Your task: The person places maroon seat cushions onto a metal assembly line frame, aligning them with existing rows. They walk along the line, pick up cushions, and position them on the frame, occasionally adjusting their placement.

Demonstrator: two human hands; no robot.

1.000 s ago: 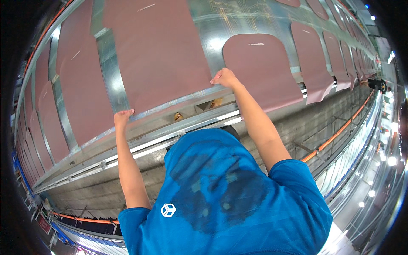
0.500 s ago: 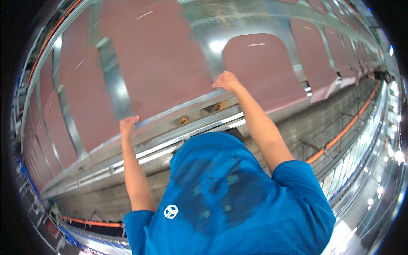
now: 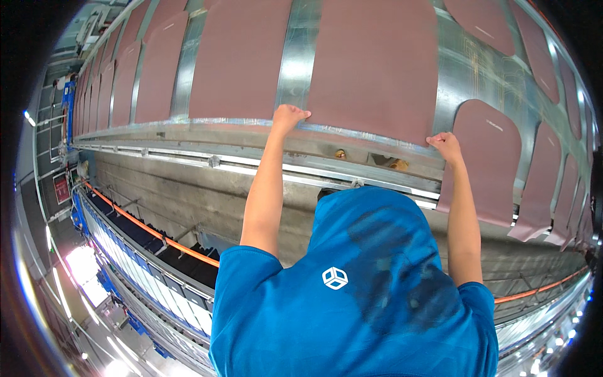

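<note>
A large, smooth reddish-brown sheet (image 3: pixel 375 69) lies flat on a shiny metal table (image 3: pixel 295 69), its near edge along the table's rim. My left hand (image 3: pixel 290 118) pinches the sheet's near left corner, thumb and fingers pressed together. At the near right corner, my right hand (image 3: pixel 445 146) pinches the same sheet. Both arms reach forward, roughly shoulder-width apart. A second sheet with a rounded top (image 3: pixel 487 147) lies beside my right hand, and its lower end hangs over the rim.
More reddish-brown sheets (image 3: pixel 235 63) lie in rows to both sides. Below the rim run metal rails (image 3: pixel 245 162) with brass-coloured round parts (image 3: pixel 399 164) among them. An orange bar (image 3: pixel 151 226) runs behind me at lower left. A blue-framed structure (image 3: pixel 76 210) stands at far left.
The view has turned, so the table and both hands appear further right. Both hands keep their pinch at the same sheet's near corners; the sheet lies much as before.
</note>
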